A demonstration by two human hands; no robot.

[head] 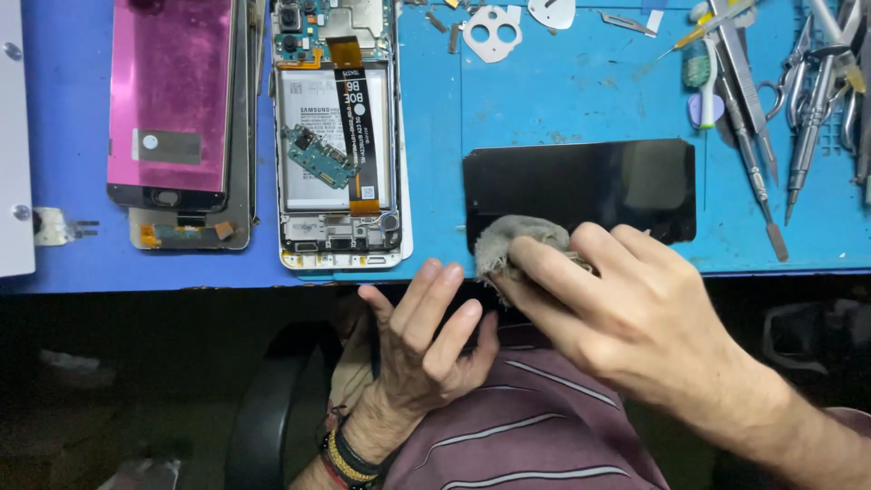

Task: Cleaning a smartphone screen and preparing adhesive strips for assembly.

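Under the right hand (635, 318), a grey cloth (517, 240) is being pressed onto the near-left corner of a black screen panel (581, 186) lying on the blue tabletop (544, 100); the fingers are closing on the cloth. The left hand (422, 340) is resting open at the edge, holding nothing. Wiping looks underway; beyond that hand, the opened phone (336, 136) is lying unassembled.

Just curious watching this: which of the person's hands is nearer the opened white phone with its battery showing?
Left. The left hand sits just below the opened white phone, off the mat edge; the right hand presses a grey cloth farther right.
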